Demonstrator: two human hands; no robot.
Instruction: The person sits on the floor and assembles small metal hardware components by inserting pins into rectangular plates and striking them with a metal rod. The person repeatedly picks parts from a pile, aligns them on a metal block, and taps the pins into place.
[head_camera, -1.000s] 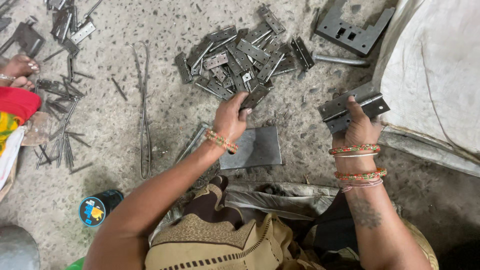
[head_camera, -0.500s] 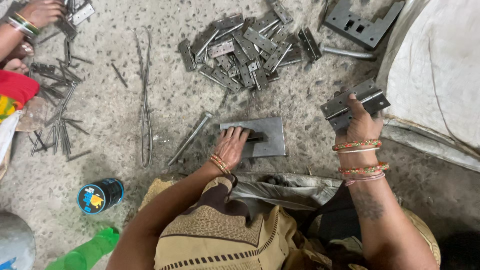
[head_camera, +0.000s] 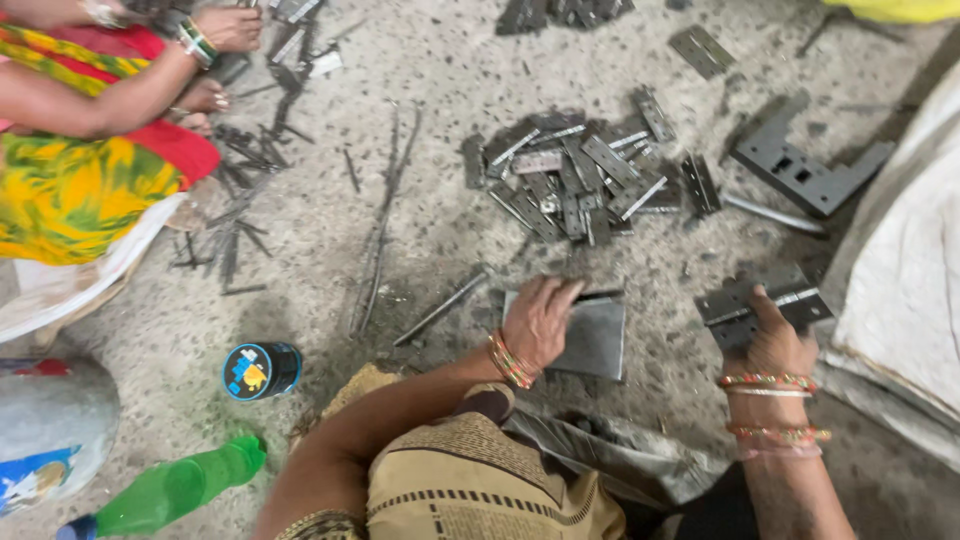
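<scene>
The person sits on the speckled floor (head_camera: 420, 90) with metal hinges spread about. The left hand (head_camera: 540, 322) rests palm down on a flat grey steel plate (head_camera: 598, 340) lying directly in front of the knees; its fingers (head_camera: 556, 292) are curled and pressed close together over the plate's far left corner, where a small dark piece appears to lie under them, though what they pinch cannot be made out. The right hand (head_camera: 772, 335) holds a grey hinge (head_camera: 762, 302) off the floor, thumb on its upper face and the other fingers hidden beneath it, closed on it. Judged from the layout, the work is well short of finished: a sizeable heap of loose hinges (head_camera: 575, 178) lies unsorted just beyond the plate, more pieces are scattered toward the far edge, and only the one hinge is in hand. A loose rod (head_camera: 440, 308) lies just left of the plate, and thin pins (head_camera: 380, 225) lie further left. A heavy angled bracket (head_camera: 805, 170) sits beyond the right hand. Another person's hand (head_camera: 228, 26) works at a separate scatter at upper left. A round tin (head_camera: 262, 370) and a green bottle (head_camera: 170, 492) lie near left.
</scene>
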